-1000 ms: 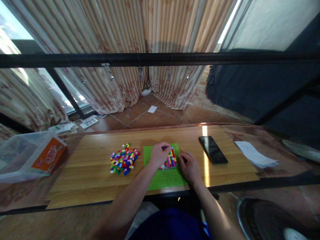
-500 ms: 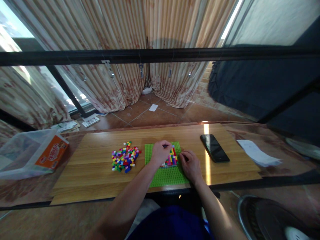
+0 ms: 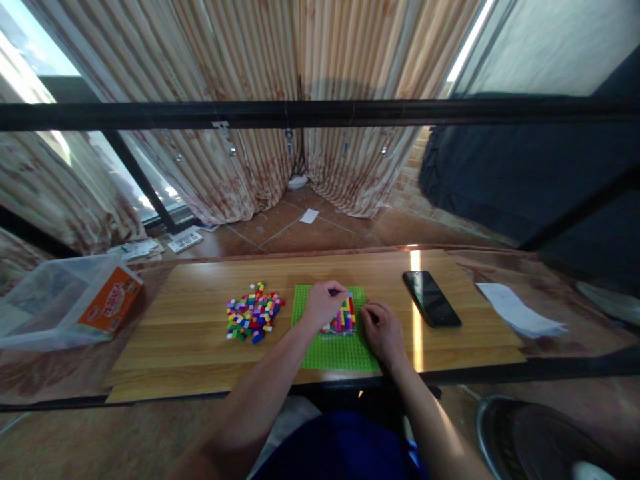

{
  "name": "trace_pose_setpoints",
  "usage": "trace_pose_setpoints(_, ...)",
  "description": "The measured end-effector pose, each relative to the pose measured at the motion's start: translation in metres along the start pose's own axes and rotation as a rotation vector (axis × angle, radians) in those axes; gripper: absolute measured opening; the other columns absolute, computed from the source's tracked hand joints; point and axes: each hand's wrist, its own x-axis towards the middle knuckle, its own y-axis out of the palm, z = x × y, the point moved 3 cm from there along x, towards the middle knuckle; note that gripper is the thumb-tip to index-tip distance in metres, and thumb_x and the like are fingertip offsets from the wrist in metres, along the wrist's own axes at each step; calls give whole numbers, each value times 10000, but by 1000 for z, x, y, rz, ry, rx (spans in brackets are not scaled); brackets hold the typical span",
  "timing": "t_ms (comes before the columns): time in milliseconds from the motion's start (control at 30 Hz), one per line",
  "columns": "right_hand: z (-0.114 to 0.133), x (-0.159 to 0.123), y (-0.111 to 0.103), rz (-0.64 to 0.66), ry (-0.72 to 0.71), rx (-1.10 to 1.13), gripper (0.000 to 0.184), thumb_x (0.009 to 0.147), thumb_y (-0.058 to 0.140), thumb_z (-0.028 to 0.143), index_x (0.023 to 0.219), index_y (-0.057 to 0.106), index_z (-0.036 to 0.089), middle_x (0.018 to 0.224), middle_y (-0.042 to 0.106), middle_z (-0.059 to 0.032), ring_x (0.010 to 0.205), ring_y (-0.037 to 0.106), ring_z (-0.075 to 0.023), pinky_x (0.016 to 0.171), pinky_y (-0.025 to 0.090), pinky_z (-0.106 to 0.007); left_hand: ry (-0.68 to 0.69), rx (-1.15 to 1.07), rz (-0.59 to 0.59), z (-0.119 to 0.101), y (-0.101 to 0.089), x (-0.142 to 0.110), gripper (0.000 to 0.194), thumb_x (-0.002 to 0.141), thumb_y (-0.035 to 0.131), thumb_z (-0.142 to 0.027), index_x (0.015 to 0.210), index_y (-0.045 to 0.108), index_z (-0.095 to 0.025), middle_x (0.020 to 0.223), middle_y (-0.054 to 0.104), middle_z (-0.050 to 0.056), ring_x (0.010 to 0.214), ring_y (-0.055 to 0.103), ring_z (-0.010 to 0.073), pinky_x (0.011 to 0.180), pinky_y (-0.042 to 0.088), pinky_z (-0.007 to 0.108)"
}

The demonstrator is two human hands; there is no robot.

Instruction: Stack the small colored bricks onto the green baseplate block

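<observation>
A green studded baseplate lies on the wooden table in front of me. Coloured toy bricks are built up in a block on its middle. Over the left part of that block is my left hand, its fingers pinched at the far edge; anything between the fingertips is too small to make out. My right hand rests at the right edge of the baseplate, fingers curled in towards the thumb. Whether it holds something cannot be seen. Left of the baseplate lies a loose pile of small bricks in many colours.
A black phone lies on the table at the right, with white paper beyond the table's right end. A clear plastic bin with an orange label stands at the left. A black bar crosses before the curtains.
The whole view has shifted slightly, so things sit a little further right. Both hands keep nearly the same place and pose at the baseplate; the brick pile looks the same.
</observation>
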Motion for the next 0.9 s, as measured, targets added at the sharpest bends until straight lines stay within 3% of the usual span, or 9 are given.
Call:
trace_pose_setpoints(333, -1, 1, 0, 0, 11, 8, 243, 890, 495, 306, 772, 670, 185, 882, 665, -74, 829, 597, -191, 755, 467, -318, 38, 12, -18, 4, 1, -5, 144, 801, 584, -206, 763, 719, -174, 720, 707, 10, 690, 622, 134, 669, 461, 242)
trace_pose_setpoints(900, -3, 0, 1, -11, 10, -1, 226, 881, 506, 309, 791, 675, 188, 894, 665, -75, 837, 600, -194, 760, 469, -326, 5, 56, -37, 3, 0, -6, 168, 755, 575, -158, 803, 736, -169, 701, 696, 7, 649, 591, 124, 633, 436, 233)
